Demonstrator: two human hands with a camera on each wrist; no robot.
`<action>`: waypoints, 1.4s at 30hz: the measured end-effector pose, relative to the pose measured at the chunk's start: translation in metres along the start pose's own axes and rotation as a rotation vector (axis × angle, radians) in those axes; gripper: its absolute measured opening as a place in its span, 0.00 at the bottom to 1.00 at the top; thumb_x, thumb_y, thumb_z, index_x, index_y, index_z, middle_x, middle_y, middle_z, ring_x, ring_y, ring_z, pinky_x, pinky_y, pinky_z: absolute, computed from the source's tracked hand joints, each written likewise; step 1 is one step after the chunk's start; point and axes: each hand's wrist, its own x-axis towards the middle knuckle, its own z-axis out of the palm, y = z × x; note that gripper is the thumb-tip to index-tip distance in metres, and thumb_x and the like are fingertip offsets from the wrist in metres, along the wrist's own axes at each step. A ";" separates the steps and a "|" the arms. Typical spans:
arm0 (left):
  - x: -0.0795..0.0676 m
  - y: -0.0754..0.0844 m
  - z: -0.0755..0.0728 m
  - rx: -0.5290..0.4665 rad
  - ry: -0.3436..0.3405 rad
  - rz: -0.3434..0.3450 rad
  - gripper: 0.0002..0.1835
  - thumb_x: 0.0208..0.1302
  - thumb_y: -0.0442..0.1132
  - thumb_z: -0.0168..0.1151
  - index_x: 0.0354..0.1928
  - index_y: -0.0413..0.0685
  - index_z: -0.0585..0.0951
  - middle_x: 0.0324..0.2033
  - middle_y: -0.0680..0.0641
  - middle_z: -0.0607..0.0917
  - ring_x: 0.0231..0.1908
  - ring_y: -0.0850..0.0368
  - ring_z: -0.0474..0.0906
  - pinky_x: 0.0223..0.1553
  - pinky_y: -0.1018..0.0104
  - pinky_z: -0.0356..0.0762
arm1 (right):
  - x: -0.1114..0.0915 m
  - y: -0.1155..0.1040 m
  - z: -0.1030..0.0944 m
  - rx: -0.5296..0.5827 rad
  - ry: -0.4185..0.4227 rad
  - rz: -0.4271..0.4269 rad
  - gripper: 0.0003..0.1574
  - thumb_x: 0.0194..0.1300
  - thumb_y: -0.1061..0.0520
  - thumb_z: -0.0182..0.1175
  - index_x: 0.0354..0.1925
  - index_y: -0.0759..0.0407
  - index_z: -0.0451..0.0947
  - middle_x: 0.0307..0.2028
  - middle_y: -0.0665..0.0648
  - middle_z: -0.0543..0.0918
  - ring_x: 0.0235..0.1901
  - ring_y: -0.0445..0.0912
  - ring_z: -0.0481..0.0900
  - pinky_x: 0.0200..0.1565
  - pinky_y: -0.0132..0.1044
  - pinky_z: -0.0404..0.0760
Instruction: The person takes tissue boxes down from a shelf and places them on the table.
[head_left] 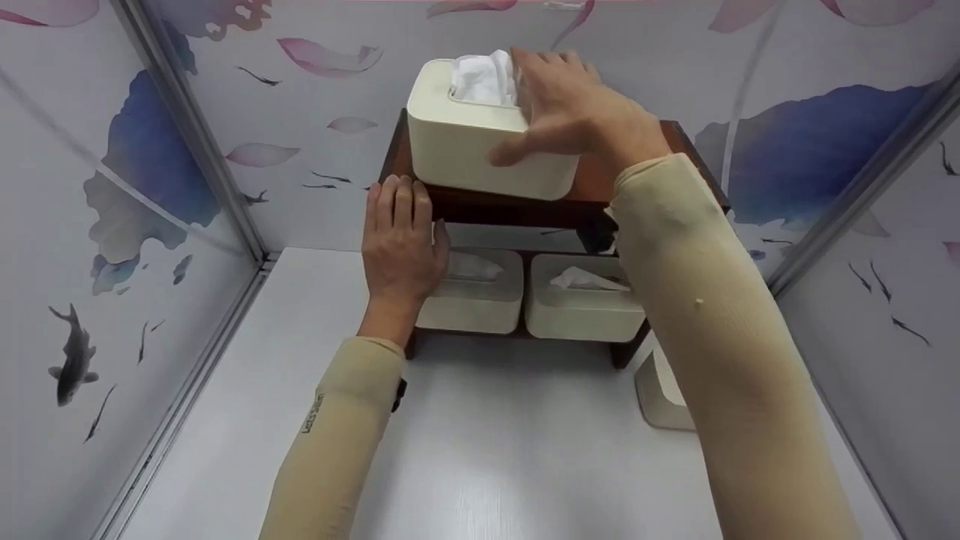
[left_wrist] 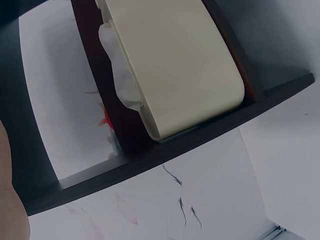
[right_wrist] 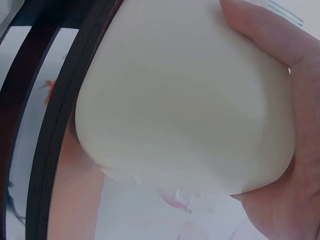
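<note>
A cream tissue box [head_left: 480, 154] with white tissue sticking out of its top sits on the upper board of a dark brown wooden rack [head_left: 510, 215], slightly askew and reaching over its front edge. My right hand [head_left: 574, 109] grips this box from above at its right end, thumb on the front face and fingers over the far side. In the right wrist view, the palm lies against the box's end [right_wrist: 185, 110]. My left hand [head_left: 401, 247] rests at the rack's front left corner, fingers straight over the edge, with the thumb apart from them.
Two more cream tissue boxes, a left one [head_left: 472, 311] and a right one [head_left: 585, 319], stand side by side on the lower level. Another light container [head_left: 664, 394] is on the white floor at right, partly behind my right sleeve. Printed panels enclose the space.
</note>
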 end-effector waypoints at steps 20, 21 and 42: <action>-0.001 -0.005 0.000 0.004 -0.019 -0.024 0.22 0.68 0.44 0.49 0.60 0.42 0.69 0.60 0.40 0.74 0.65 0.45 0.68 0.74 0.54 0.58 | -0.083 0.040 0.007 0.074 0.153 -0.158 0.82 0.36 0.34 0.77 0.78 0.48 0.39 0.73 0.58 0.58 0.70 0.57 0.54 0.71 0.59 0.54; -0.001 -0.005 0.000 0.003 -0.012 -0.023 0.22 0.68 0.43 0.48 0.60 0.42 0.69 0.59 0.40 0.74 0.64 0.45 0.68 0.74 0.54 0.58 | -0.088 0.042 0.009 0.075 0.161 -0.167 0.82 0.36 0.34 0.77 0.78 0.48 0.39 0.73 0.58 0.59 0.70 0.57 0.54 0.71 0.59 0.54; -0.002 0.002 0.000 0.022 -0.017 -0.003 0.21 0.68 0.40 0.41 0.60 0.42 0.68 0.59 0.40 0.74 0.64 0.45 0.68 0.74 0.54 0.59 | -0.178 0.075 0.074 0.016 0.208 -0.244 0.85 0.29 0.35 0.80 0.77 0.50 0.44 0.70 0.62 0.61 0.69 0.60 0.55 0.65 0.64 0.60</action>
